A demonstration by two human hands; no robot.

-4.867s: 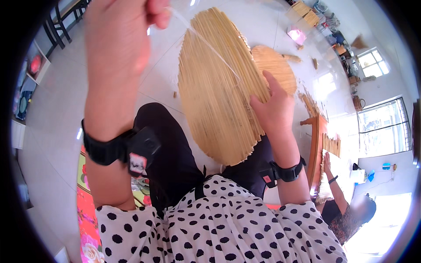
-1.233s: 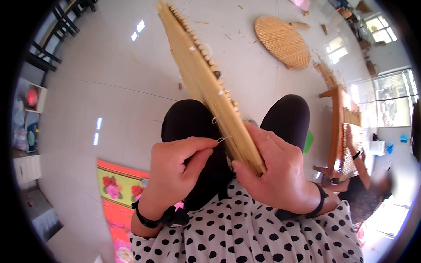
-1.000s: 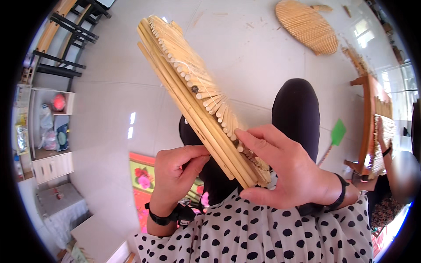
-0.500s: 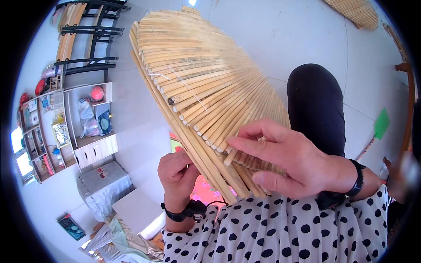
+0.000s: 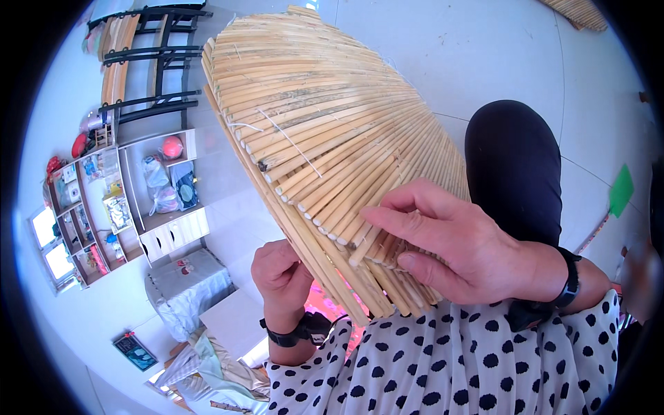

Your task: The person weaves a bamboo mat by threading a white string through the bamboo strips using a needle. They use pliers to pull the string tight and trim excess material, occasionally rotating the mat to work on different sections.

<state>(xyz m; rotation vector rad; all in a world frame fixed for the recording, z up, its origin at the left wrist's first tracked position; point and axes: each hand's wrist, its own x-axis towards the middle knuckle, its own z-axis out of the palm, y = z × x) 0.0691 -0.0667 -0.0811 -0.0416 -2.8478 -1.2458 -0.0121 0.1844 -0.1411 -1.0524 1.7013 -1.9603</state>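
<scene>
A thick mat of straw-coloured reed sticks point(image 5: 325, 131), fanned out and stitched with white thread, slants across the middle toward my lap. Loose white thread ends show near its left edge. My right hand point(image 5: 456, 242) lies over the near part of the mat, its forefinger touching the reed ends and its thumb apart, lower on the sticks. At the mat's left edge my left hand point(image 5: 280, 273) is closed in a pinch. What lies between those fingers is hidden.
My dark-clad knee point(image 5: 515, 173) rises right of the mat. Another piece of reed matting point(image 5: 577, 12) lies on the floor at the far right. A green fly swatter point(image 5: 621, 190) is farther right. Shelves point(image 5: 155, 214), a covered box point(image 5: 187, 287) and black-framed furniture point(image 5: 155, 55) stand to the left.
The view has shifted slightly, so the room's furniture appears farther right. My right thumb has moved closer in against the lower sticks. My left hand keeps its pinch at the mat's edge.
</scene>
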